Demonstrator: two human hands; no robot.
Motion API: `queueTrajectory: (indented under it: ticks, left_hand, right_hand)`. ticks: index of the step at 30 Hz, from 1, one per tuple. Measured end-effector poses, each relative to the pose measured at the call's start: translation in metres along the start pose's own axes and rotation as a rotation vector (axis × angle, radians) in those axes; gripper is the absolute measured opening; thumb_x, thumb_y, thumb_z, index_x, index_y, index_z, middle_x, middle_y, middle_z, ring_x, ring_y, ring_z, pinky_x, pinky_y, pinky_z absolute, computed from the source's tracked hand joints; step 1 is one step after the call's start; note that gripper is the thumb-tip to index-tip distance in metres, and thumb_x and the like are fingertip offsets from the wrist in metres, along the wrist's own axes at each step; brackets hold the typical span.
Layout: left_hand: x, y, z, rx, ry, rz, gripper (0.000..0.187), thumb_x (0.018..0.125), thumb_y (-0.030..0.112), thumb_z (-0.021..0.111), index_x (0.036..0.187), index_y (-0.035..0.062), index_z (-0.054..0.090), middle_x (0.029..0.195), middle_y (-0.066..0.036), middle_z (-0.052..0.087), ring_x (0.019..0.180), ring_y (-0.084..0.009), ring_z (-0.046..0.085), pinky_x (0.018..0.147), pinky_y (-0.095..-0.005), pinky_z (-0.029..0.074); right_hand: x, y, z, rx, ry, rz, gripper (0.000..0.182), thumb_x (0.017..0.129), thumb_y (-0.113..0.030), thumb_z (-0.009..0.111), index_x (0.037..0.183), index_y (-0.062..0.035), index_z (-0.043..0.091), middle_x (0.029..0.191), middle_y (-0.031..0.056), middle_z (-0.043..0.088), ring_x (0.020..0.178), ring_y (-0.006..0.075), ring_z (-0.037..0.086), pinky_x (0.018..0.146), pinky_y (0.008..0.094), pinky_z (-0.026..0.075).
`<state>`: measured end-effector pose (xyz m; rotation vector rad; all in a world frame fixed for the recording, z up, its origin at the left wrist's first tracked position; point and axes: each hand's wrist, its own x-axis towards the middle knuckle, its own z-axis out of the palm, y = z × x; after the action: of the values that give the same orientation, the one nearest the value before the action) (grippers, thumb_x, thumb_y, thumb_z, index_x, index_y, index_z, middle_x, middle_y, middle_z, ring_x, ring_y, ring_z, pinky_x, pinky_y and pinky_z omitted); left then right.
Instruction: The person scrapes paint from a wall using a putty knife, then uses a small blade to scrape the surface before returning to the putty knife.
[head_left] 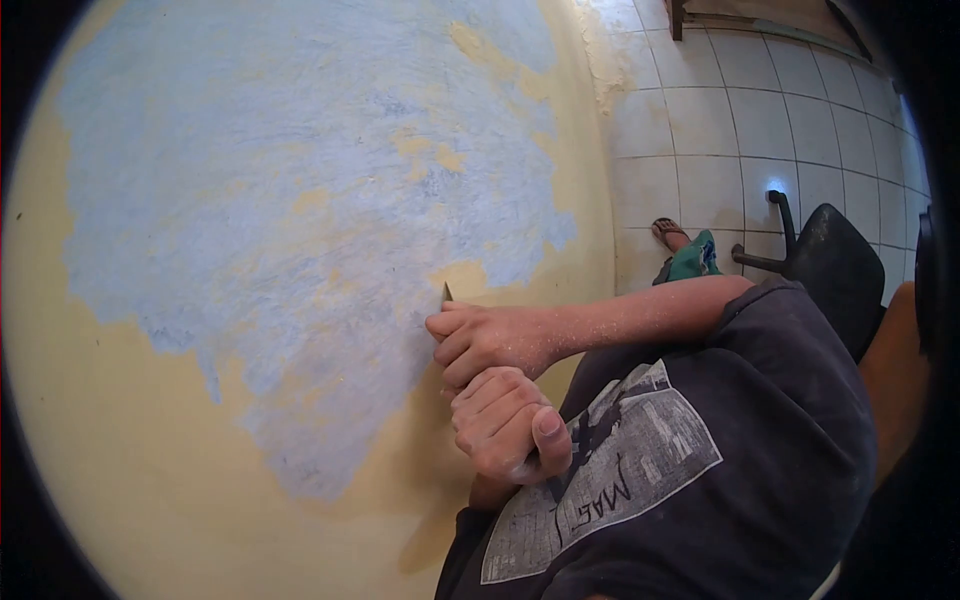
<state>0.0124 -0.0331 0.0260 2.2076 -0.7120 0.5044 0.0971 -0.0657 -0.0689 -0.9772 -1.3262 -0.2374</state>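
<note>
My right hand [495, 343] is closed round a scraper [448, 292]. Only the scraper's thin, dark, pointed blade tip shows past the fingers; the handle is hidden. The tip is at the wall [300, 200], beside a small yellow patch at the edge of a broad pale blue area. Just below, my left hand [512, 425] is curled into a fist against the right one, thumb on the near side. Whatever lies inside that fist is hidden. White dust speckles my right forearm [640, 315].
Yellow paint surrounds the rough blue area, with yellow flecks within it. At right, a white tiled floor [705, 125] meets the wall's edge. A black chair [840, 265] stands behind my right side, near a sandaled foot [670, 232]. Wooden furniture [765, 15] is at the top right.
</note>
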Motion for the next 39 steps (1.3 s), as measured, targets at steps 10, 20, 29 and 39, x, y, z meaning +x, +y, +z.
queueTrajectory:
  ticks: [10, 20, 29, 39]
  left_hand:
    - [0.004, 0.007, 0.003, 0.046, -0.074, -0.009, 0.030, 0.079, 0.006, 0.057, 0.051, 0.0002, 0.050, 0.047, -0.008, 0.046, 0.040, -0.0218, 0.046, 0.043, -0.0304, 0.037]
    - [0.002, 0.017, 0.009, 0.020, 0.009, 0.045, 0.030, 0.080, 0.003, 0.055, 0.050, 0.0010, 0.048, 0.047, -0.008, 0.045, 0.039, -0.0236, 0.045, 0.043, -0.0322, 0.036]
    - [-0.005, 0.007, 0.014, 0.119, 0.039, 0.084, 0.028, 0.078, 0.003, 0.054, 0.051, 0.0003, 0.047, 0.050, -0.010, 0.046, 0.042, -0.0238, 0.047, 0.044, -0.0321, 0.036]
    - [0.000, -0.014, 0.024, 0.113, 0.070, 0.008, 0.042, 0.091, 0.011, 0.051, 0.050, 0.0020, 0.044, 0.046, -0.006, 0.043, 0.039, -0.0183, 0.045, 0.041, -0.0291, 0.032]
  right_hand:
    - [-0.004, -0.004, 0.006, 0.022, 0.025, -0.010, 0.024, 0.069, -0.032, 0.069, 0.067, -0.0134, 0.054, 0.071, -0.0001, 0.049, 0.082, 0.0233, 0.043, 0.075, 0.0385, 0.034]
    - [-0.002, -0.018, 0.008, -0.025, 0.017, -0.056, 0.028, 0.069, -0.034, 0.069, 0.064, -0.0137, 0.050, 0.072, 0.0004, 0.050, 0.081, 0.0237, 0.043, 0.075, 0.0399, 0.034]
    - [-0.003, -0.005, -0.001, 0.044, 0.035, -0.088, 0.021, 0.082, -0.029, 0.065, 0.074, -0.0104, 0.060, 0.073, 0.0029, 0.048, 0.079, 0.0254, 0.042, 0.073, 0.0396, 0.034]
    - [-0.009, 0.015, -0.004, -0.040, 0.038, -0.104, 0.025, 0.072, -0.032, 0.065, 0.064, -0.0127, 0.051, 0.066, 0.0011, 0.048, 0.076, 0.0246, 0.045, 0.074, 0.0385, 0.035]
